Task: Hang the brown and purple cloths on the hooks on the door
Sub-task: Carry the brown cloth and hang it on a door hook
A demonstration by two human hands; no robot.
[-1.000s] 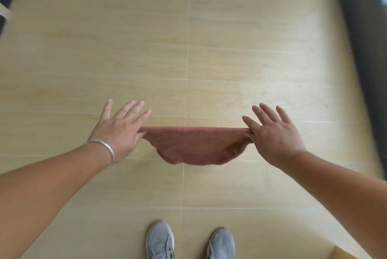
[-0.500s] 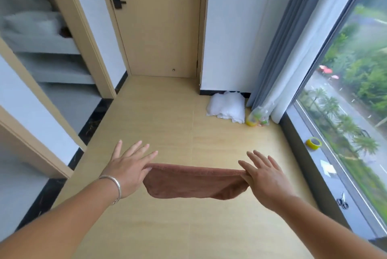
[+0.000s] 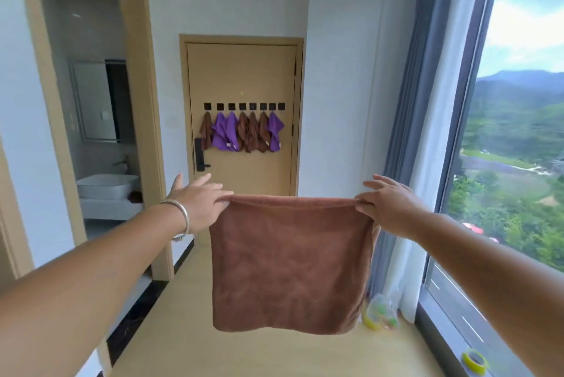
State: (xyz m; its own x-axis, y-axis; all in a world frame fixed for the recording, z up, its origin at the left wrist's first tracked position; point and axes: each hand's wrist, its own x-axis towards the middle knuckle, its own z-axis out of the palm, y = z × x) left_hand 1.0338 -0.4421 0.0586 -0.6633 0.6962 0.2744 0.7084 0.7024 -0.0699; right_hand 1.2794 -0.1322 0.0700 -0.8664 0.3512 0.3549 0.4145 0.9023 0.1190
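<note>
The left hand (image 3: 200, 204) pinches the upper left corner of the brown cloth (image 3: 291, 263) between thumb and forefinger, the other fingers extended forward. A silver bracelet (image 3: 180, 218) sits on the left wrist. The right hand (image 3: 389, 204) pinches the upper right corner in the same manner, fingers extended. Between the two hands the cloth's top edge runs level and taut; the cloth hangs flat below them, clear of the floor (image 3: 274, 355).

Beyond and between the hands stands the door (image 3: 244, 77). A row of black hooks (image 3: 242, 106) crosses it above hand level. Brown and purple cloths (image 3: 241, 132) hang from these hooks, bunched side by side. The rightmost hook (image 3: 281, 106) carries nothing.

Left of the left hand, a washbasin (image 3: 106, 186) shows through an opening. Right of the right hand are a curtain (image 3: 427, 102) and a window (image 3: 518, 132).
</note>
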